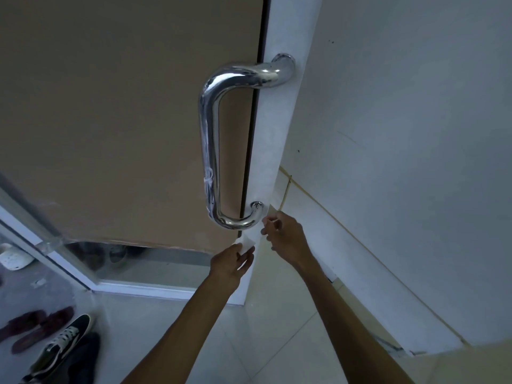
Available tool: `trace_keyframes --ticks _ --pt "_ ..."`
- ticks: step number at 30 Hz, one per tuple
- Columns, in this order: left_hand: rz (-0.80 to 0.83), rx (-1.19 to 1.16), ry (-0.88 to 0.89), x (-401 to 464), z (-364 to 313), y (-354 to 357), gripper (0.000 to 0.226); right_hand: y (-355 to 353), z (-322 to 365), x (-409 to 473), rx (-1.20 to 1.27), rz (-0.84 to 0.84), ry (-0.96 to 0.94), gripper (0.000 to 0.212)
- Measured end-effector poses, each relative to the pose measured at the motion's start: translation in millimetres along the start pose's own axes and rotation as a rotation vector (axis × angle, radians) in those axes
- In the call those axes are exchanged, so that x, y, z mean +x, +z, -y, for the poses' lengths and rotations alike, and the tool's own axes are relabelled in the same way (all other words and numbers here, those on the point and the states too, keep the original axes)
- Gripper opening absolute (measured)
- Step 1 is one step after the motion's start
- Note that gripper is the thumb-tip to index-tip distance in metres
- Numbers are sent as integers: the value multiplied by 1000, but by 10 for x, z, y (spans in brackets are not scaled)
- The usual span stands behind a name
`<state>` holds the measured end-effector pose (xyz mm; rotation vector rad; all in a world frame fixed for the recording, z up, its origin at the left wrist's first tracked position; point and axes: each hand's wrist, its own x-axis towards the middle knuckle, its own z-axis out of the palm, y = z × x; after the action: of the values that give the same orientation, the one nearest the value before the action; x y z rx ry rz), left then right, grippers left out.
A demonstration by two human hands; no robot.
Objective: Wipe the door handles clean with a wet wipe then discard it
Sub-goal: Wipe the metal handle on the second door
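1. While both hands sit just under the door handle, we read this as prep, not wiping: the wipe is not on the metal yet.
2. Left hand pinches the wipe between thumb and fingers. It shows as a small white piece sticking up above that hand, just below the handle's lower bend.
3. Right hand is curled on something small and white at its fingertips, probably another corner of the wipe or its wrapper; we cannot tell which. Likely we are pulling it open to get a flat face for wiping.
4. The handle is a polished chrome D-shaped bar, upright on the door edge, directly above both hands. Faint white streaks or scratches run along the bar's middle.
5. Shoes lie on the floor well left of the left hand.
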<state>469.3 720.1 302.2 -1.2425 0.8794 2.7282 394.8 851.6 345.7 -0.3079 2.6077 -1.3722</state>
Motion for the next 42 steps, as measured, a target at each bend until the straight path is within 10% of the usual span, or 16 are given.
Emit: trace_keyframes --ticks 8,16,23,42 --pt "7 -164 97 42 195 176 16 -143 150 321 -233 -4 -250 22" --pt "120 -251 351 179 490 713 38 -162 -119 800 -446 400 -633 42" --pt "-4 -522 397 56 481 912 18 -312 -191 991 -470 469 -723 46" --pt "-188 -240 559 -206 498 958 29 -263 -384 1152 -274 552 -625 45"
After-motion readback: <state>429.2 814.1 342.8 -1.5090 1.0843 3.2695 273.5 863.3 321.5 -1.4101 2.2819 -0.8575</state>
